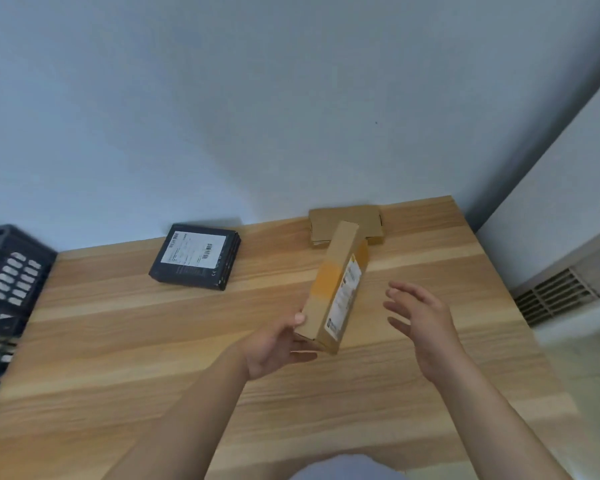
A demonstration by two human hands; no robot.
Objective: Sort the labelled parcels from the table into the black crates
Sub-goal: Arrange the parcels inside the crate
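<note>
Left hand (276,346): grips the near end of a long brown cardboard parcel (336,289), thumb on one side and fingers beneath.
Long parcel: held tilted above the pale wooden surface (118,341); white label on its right face, yellow tape band across it.
Right hand (421,318): open, fingers spread, just right of the parcel, not touching.
Flat black parcel (196,256): lies near the wall, white label up.
Flat brown cardboard box (347,221): rests at the far edge.
Black perforated plastic crate (6,282): stands beyond the left edge.
</note>
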